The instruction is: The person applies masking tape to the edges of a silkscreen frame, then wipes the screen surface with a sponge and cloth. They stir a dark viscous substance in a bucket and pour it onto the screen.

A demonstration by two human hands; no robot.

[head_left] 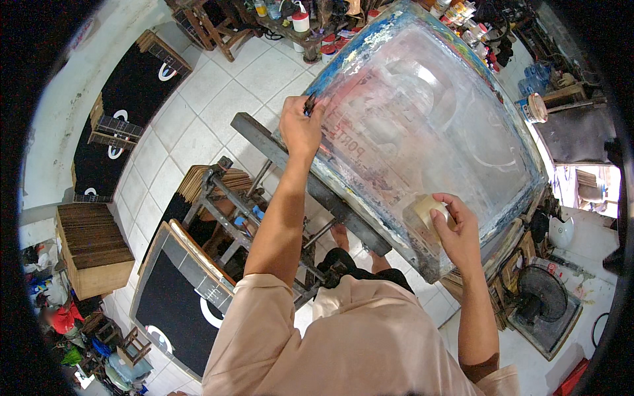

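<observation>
A large screen-printing frame (422, 125) fills the upper right, its translucent mesh stained pinkish and its border crusted with blue and white paint. At its left edge, my left hand (302, 129) is closed around the rim. A small dark thing (310, 104) shows by those fingertips, too small to name. Over the mesh's near right part, my right hand (456, 228) pinches a pale yellow roll of tape (432, 210) between thumb and fingers. A brownish patch lies on the mesh beside the roll. Under the frame's near left side runs a dark metal bar (290, 171).
A metal stand (247, 211) with clamps sits below the bar. Black printed panels (178, 303) lean at lower left, near a box of stacked boards (96, 244). Paint bottles (462, 16) crowd the far right, and a black fan (541, 294) stands at right.
</observation>
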